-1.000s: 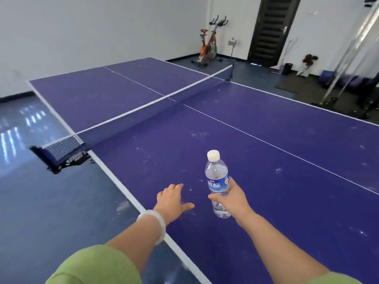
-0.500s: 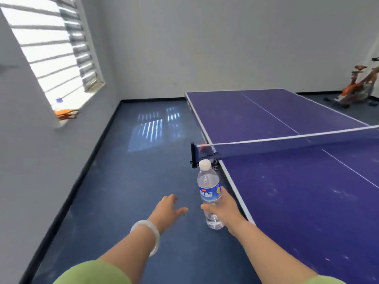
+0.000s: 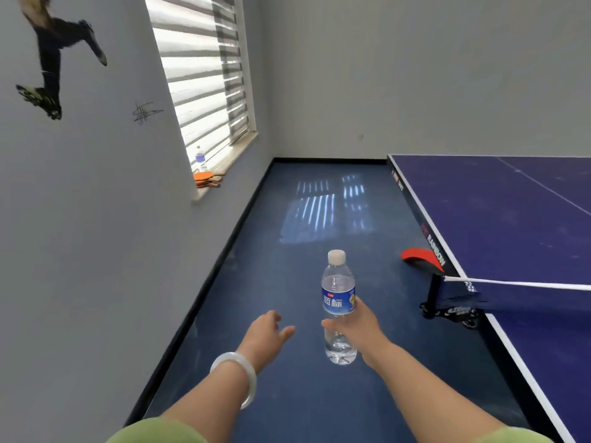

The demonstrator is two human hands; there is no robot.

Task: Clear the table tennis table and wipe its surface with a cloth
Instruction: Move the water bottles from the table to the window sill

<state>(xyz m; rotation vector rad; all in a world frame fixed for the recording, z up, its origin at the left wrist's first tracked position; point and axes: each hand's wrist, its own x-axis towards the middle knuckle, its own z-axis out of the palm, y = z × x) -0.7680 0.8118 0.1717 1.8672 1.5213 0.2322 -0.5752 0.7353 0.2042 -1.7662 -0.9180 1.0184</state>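
My right hand (image 3: 359, 329) grips a clear water bottle (image 3: 338, 295) with a blue label and white cap, held upright over the blue floor to the left of the table. My left hand (image 3: 265, 335) is held out beside it, fingers relaxed and holding nothing, a pale bangle on its wrist. The purple table tennis table (image 3: 511, 225) runs along the right, its net (image 3: 524, 294) clamped at the near edge. A red paddle (image 3: 419, 258) sticks out below the table's edge by the net post.
A windowsill (image 3: 224, 164) on the left wall holds a second water bottle (image 3: 200, 158) and orange paddles (image 3: 208, 180). Blue floor (image 3: 287, 282) stretches between the wall and the table. Blinds cover the window.
My view has swung left, away from the table toward the window wall. The bottle in my right hand has gone from above the table to over the floor. My left hand stays empty.
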